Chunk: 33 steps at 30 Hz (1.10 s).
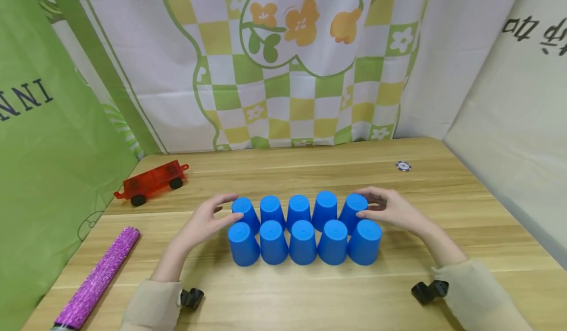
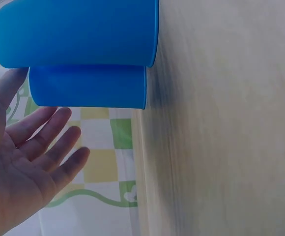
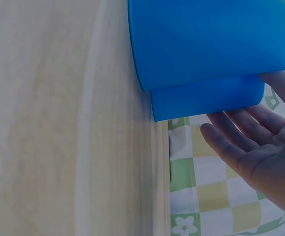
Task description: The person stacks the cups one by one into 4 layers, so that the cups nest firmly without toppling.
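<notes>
While ten smooth blue plastic cups [image 1: 303, 227] stand upside down in two tight rows of five on a pale wooden worktop [image 1: 283, 301], a person's two bare hands flank the block at its far corners. Each cup is a tapered cone shape, narrow flat base up, wide rim down on the wood, and neighbours touch side to side. The left hand [image 1: 205, 222] sits at the left end, its grip wide and relaxed, thumb tip touching the back-row end cup [image 1: 245, 212], fingers arching just above it. In the left wrist view the palm is open with fingers spread and straight beside two cups. The right hand [image 1: 390, 209] mirrors it at the right end, grip likewise wide, fingertips resting against the back-row end cup [image 1: 354, 210]. Neither hand closes around anything. Cream sleeves cover both forearms, each with a small black wrist mount.

To the left lies a translucent red toy wagon [image 1: 152, 182] with black wheels, well apart from the cups. Nearer the left front edge lies a glittery purple cylinder [image 1: 98, 277], set diagonally. A small blue and white chip [image 1: 403, 166] rests far back on the right. Bare wood grain stretches in front of the cups to the near edge, and behind them to a hanging cloth [image 1: 292, 60] printed with green and yellow checks and flowers. Green fabric closes the left side, pale fabric the right.
</notes>
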Each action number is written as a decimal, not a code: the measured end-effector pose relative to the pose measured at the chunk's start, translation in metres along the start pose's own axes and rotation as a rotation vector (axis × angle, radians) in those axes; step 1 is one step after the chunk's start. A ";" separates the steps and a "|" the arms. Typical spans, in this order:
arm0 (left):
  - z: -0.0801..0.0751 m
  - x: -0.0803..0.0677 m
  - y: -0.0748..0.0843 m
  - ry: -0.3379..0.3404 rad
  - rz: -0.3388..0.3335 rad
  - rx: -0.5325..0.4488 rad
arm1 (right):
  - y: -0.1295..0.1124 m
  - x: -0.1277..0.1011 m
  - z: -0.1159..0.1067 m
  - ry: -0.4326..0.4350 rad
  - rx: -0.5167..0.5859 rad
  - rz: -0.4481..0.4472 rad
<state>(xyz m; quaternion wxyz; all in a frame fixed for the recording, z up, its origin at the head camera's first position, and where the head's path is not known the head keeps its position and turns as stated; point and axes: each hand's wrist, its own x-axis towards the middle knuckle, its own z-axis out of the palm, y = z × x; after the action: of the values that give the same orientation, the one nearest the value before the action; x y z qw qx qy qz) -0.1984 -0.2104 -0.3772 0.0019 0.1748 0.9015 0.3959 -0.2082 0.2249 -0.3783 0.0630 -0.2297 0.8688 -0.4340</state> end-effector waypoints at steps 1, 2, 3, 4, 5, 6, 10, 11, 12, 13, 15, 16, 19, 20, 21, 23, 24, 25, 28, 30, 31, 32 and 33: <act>0.000 0.001 0.000 0.003 0.001 -0.006 | 0.000 0.000 0.000 0.002 -0.001 -0.001; 0.001 0.001 0.001 0.006 0.002 -0.016 | 0.000 -0.001 0.000 0.006 -0.001 -0.001; 0.001 0.001 0.001 0.008 0.005 -0.025 | 0.000 -0.001 0.000 0.010 -0.001 0.003; 0.002 0.002 0.001 0.010 0.006 -0.035 | -0.001 -0.002 0.000 0.014 0.001 0.008; 0.002 0.002 0.001 0.011 0.007 -0.042 | -0.001 -0.002 -0.001 0.018 0.003 0.014; 0.002 0.001 0.000 0.011 0.007 -0.052 | -0.002 -0.003 -0.001 0.024 0.005 0.019; 0.003 0.000 -0.003 0.009 -0.003 -0.082 | -0.005 -0.003 -0.003 0.052 -0.002 0.044; 0.003 0.000 -0.003 0.006 -0.005 -0.087 | -0.006 -0.002 -0.004 0.062 -0.006 0.050; 0.004 0.000 -0.004 0.003 -0.007 -0.094 | -0.007 -0.002 -0.005 0.074 -0.016 0.055; 0.004 0.001 -0.004 -0.001 -0.008 -0.098 | -0.008 -0.001 -0.007 0.087 -0.026 0.062; 0.004 0.002 -0.005 -0.008 -0.012 -0.107 | -0.010 0.001 -0.012 0.109 -0.044 0.076; 0.004 0.002 -0.005 -0.010 -0.017 -0.113 | -0.011 0.003 -0.015 0.121 -0.054 0.078; 0.005 0.003 -0.006 -0.015 -0.032 -0.129 | -0.015 0.008 -0.024 0.140 -0.081 0.088; 0.005 0.004 -0.006 -0.015 -0.035 -0.134 | -0.016 0.010 -0.027 0.142 -0.086 0.092; 0.005 0.004 -0.006 -0.015 -0.035 -0.137 | -0.016 0.012 -0.030 0.144 -0.095 0.096; 0.006 0.005 -0.007 -0.020 -0.030 -0.144 | -0.017 0.016 -0.034 0.145 -0.122 0.101; 0.006 0.006 -0.008 -0.021 -0.024 -0.145 | -0.017 0.018 -0.036 0.144 -0.137 0.101; 0.007 0.006 -0.008 -0.022 -0.020 -0.144 | -0.017 0.020 -0.038 0.142 -0.150 0.096; 0.008 0.007 -0.009 -0.023 -0.012 -0.144 | -0.019 0.028 -0.042 0.130 -0.182 0.080; 0.008 0.007 -0.010 -0.020 -0.013 -0.142 | -0.020 0.035 -0.045 0.122 -0.199 0.064; 0.008 0.007 -0.010 -0.018 -0.014 -0.141 | -0.021 0.038 -0.046 0.120 -0.208 0.059; 0.008 0.006 -0.009 -0.016 -0.016 -0.141 | -0.021 0.042 -0.047 0.117 -0.216 0.056; 0.008 0.006 -0.009 -0.014 -0.018 -0.141 | -0.022 0.045 -0.048 0.114 -0.232 0.053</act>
<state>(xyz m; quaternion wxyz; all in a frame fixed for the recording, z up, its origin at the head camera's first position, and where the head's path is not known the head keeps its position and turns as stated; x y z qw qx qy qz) -0.2061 -0.2087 -0.3883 0.0242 0.1688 0.8729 0.4572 -0.2557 0.2279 -0.3277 -0.0022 -0.1872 0.9212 -0.3410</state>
